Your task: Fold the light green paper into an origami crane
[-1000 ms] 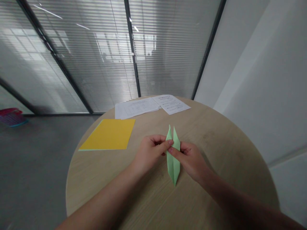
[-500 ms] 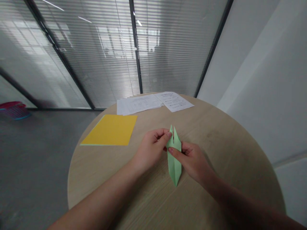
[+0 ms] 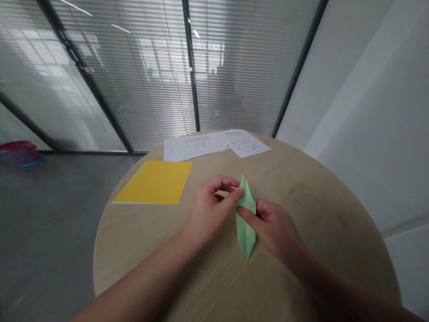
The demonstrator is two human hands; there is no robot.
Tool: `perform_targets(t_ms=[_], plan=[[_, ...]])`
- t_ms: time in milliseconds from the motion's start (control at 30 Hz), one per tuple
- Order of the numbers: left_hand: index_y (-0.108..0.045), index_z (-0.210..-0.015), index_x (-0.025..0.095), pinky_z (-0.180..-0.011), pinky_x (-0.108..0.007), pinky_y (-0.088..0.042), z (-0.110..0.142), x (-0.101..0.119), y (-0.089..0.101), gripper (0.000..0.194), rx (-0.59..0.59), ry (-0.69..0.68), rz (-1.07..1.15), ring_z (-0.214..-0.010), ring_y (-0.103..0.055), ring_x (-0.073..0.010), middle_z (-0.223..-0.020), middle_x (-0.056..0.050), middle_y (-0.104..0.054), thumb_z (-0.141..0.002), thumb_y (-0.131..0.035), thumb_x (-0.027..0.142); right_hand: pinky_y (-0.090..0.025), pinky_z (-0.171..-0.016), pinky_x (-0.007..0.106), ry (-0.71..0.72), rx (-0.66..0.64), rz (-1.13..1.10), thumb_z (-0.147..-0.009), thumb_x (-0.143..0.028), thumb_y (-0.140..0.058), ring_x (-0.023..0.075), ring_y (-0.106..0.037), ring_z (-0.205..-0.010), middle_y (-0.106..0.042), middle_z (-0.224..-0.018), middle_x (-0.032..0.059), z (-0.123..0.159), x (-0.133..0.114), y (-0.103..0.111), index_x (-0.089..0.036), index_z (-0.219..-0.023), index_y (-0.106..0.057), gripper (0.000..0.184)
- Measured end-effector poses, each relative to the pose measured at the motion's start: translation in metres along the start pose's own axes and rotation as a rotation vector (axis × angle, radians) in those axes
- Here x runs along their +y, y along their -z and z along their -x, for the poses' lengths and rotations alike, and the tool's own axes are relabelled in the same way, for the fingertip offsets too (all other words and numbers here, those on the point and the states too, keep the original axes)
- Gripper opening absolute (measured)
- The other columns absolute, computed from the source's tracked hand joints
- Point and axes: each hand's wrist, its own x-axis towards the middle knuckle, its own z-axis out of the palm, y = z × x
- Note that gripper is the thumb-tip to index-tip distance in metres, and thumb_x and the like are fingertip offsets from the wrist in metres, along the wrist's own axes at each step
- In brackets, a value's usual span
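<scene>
A long, narrow piece of folded light-green paper (image 3: 246, 237) is between my hands, above the middle of the table. Its upper end splits into two pointed flaps, and its lower end comes to a single point. My left hand (image 3: 214, 205) pinches the upper left flap between thumb and forefinger. Across the paper's middle lies the thumb of my right hand (image 3: 270, 223), with its other fingers curled at the right edge and partly behind. The paper hides some of the fingertips.
A yellow sheet (image 3: 154, 183) with a green edge beneath it lies at the left of the round wooden table (image 3: 321, 192). Printed white papers (image 3: 197, 147) lie at the far edge. A red and blue basket (image 3: 22, 153) stands on the floor, and a glass wall with blinds rises behind.
The slit between the two upper flaps looks narrower. My left thumb has shifted slightly right over the flap, and the paper has moved a little to the right.
</scene>
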Motion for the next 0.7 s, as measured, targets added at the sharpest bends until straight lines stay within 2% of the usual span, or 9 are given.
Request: perform_targets(t_ms=[100, 300, 567, 700], plan=[[-0.073, -0.083, 0.017, -0.059, -0.023, -0.049, -0.0023, 0.0005, 0.0004, 0.012, 0.015, 0.012, 0.053, -0.07, -0.063, -0.0139, -0.078, -0.002, -0.071, -0.074, -0.077, 0.025, -0.028, -0.05, 0.022, 0.009, 0.001, 0.042, -0.084, -0.052, -0.062, 0.0089, -0.038, -0.056, -0.043, -0.058, -0.0021, 0.0, -0.0007, 0.0002, -0.016, -0.065, -0.054, 0.042], [-0.074, -0.078, 0.017, -0.058, -0.022, -0.048, -0.001, 0.0036, 0.0011, 0.008, 0.034, 0.008, 0.019, -0.067, -0.062, -0.013, -0.075, -0.001, -0.07, -0.074, -0.076, 0.024, -0.027, -0.049, 0.021, 0.013, 0.021, 0.09, -0.083, -0.051, -0.061, 0.0082, -0.038, -0.054, -0.042, -0.056, -0.0028, 0.001, -0.0004, -0.0004, -0.016, -0.064, -0.053, 0.041], [-0.069, -0.073, 0.017, -0.058, -0.023, -0.046, -0.0065, -0.0017, 0.0028, 0.014, -0.07, 0.143, 0.216, -0.059, -0.056, -0.0106, -0.066, 0.001, -0.065, -0.073, -0.078, 0.027, -0.027, -0.05, 0.022, 0.062, 0.025, 0.158, -0.084, -0.05, -0.059, 0.0083, -0.038, -0.054, -0.043, -0.055, -0.0026, 0.0002, -0.0015, -0.0007, -0.017, -0.062, -0.051, 0.041], [-0.069, -0.073, 0.017, -0.06, -0.024, -0.045, -0.0075, -0.0051, 0.0031, 0.014, -0.087, 0.151, 0.198, -0.06, -0.057, -0.0111, -0.068, 0.0, -0.066, -0.073, -0.077, 0.028, -0.026, -0.049, 0.021, 0.07, 0.035, 0.163, -0.083, -0.049, -0.06, 0.0078, -0.037, -0.053, -0.042, -0.055, -0.003, 0.0002, -0.0001, -0.0004, -0.017, -0.06, -0.048, 0.041]])
